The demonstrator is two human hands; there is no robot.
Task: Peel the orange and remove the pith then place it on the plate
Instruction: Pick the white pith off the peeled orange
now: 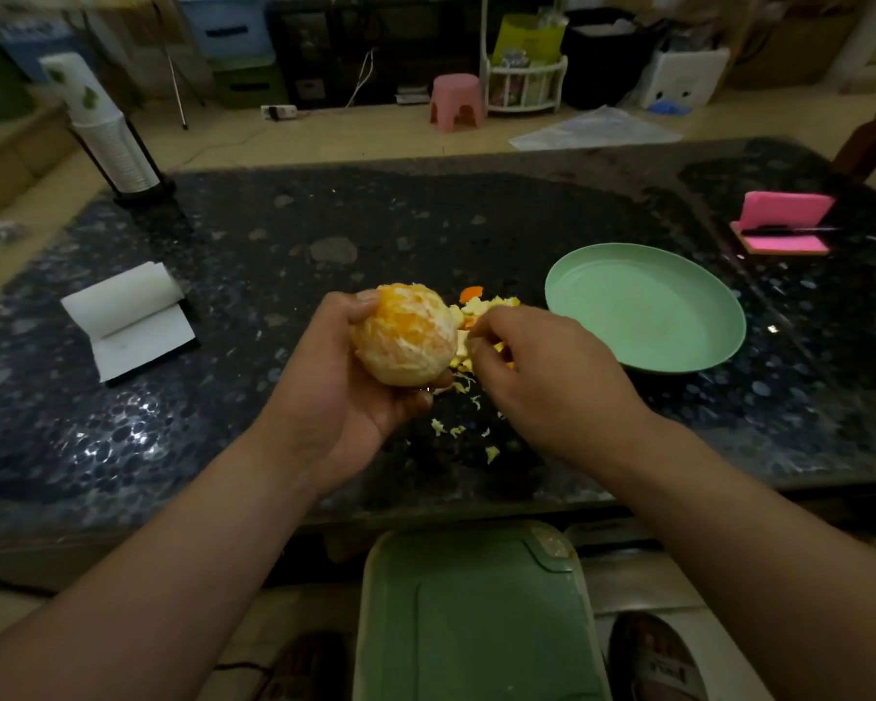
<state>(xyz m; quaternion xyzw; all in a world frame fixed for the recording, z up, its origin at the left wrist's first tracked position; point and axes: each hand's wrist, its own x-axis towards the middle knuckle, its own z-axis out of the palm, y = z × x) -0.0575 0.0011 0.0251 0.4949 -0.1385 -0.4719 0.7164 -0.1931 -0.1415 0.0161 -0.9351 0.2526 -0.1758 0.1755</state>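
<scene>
Both forearms [198, 548] reached over the table [223, 235]; left hand [335, 392] cupped the nearly bare orange [405, 336] above it, steadying it, while right hand [542, 376], fingers curled, pinched pith [460, 341] at its side. Scraps [456, 430] lay short of the plate [648, 316].

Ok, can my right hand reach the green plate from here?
Probably yes. The right hand hovers beside the orange held in the left hand, and the green plate lies just to its right with only peel scraps between.
</scene>
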